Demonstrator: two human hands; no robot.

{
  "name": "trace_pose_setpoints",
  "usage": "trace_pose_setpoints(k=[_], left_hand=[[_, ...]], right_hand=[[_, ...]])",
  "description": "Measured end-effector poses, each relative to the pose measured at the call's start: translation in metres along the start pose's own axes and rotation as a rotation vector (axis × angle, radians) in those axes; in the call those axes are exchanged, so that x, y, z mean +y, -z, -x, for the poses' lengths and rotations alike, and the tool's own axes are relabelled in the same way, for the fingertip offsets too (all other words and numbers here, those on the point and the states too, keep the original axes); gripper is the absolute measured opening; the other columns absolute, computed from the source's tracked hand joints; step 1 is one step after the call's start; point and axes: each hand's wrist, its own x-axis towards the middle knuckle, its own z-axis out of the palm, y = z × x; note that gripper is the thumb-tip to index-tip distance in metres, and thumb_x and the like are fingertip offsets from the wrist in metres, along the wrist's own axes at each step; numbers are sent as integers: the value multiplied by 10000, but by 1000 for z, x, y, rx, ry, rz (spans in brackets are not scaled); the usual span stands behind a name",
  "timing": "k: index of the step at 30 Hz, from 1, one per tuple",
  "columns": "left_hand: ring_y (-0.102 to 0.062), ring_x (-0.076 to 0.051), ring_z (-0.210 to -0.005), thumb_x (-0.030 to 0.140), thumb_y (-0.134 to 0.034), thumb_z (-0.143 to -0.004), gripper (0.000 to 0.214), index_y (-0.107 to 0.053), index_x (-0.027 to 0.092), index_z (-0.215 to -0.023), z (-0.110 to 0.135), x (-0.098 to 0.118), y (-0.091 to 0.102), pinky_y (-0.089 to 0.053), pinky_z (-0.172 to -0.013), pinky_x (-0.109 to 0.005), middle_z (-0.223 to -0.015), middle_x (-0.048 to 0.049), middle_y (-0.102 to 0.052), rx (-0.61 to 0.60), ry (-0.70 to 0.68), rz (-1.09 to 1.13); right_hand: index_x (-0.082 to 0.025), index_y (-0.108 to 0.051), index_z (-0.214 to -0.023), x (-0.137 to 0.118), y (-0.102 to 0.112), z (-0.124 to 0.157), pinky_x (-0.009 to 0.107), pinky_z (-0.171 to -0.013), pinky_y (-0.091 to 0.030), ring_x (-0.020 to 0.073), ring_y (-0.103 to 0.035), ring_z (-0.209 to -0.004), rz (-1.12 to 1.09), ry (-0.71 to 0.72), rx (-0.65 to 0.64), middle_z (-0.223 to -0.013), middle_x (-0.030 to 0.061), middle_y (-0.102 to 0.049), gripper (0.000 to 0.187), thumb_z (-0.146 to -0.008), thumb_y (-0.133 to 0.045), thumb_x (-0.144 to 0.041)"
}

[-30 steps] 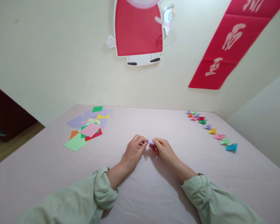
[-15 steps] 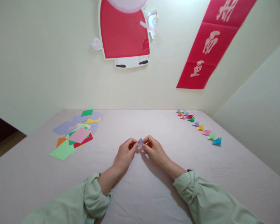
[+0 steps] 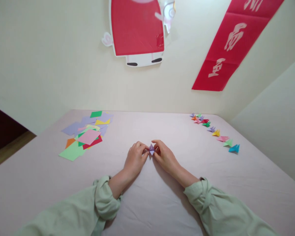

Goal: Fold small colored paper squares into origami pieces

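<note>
A small folded piece of purple paper (image 3: 151, 150), diamond-shaped from above, is held just over the table between both hands. My left hand (image 3: 136, 156) pinches its left corner between thumb and fingertips. On the other side, my right hand (image 3: 165, 156) grips the right corner, its index finger curved above the paper. The finer folds are too small to make out.
Loose coloured paper sheets (image 3: 88, 137) lie in an overlapping pile on the left of the cloth-covered table (image 3: 147, 200). Several small folded paper figures (image 3: 216, 133) form a slanting row on the right. A wall (image 3: 88, 88) stands behind the table's far edge.
The purple paper has turned in my fingers: its twin points showed upward before, and now it appears as a wider diamond. The whole view has shifted slightly.
</note>
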Motion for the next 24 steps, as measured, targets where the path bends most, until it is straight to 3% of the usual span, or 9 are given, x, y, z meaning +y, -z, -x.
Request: trace_pose_setpoints(k=[13, 19, 24], left_hand=[[-552, -197, -924, 79, -551, -790, 180, -560, 211, -912, 1, -3, -3, -437, -837, -347, -946, -25, -600, 3, -33, -52], [-547, -210, -919, 113, -557, -801, 143, -574, 207, -907, 0, -1, -2, -442, -828, -355, -926, -37, -595, 4, -58, -28], [-550, -215, -956, 130, -575, -814, 217, -626, 225, -1003, -1, -2, -4, -444, -853, -363, -968, -45, -597, -30, -74, -13]], right_hand=[[-217, -511, -988, 1, 11, -1, 287, -768, -418, 172, -538, -875, 148, 50, -17, -969, 38, -544, 335, -743, -417, -9], [-216, -535, -901, -4, 14, -3, 264, -684, -398, 146, -514, -745, 133, 25, -64, -900, 11, -536, 241, -748, -470, -42], [-202, -568, -879, -4, 13, -4, 270, -699, -396, 152, -528, -761, 148, 16, -77, -837, 10, -559, 163, -798, -505, -76]])
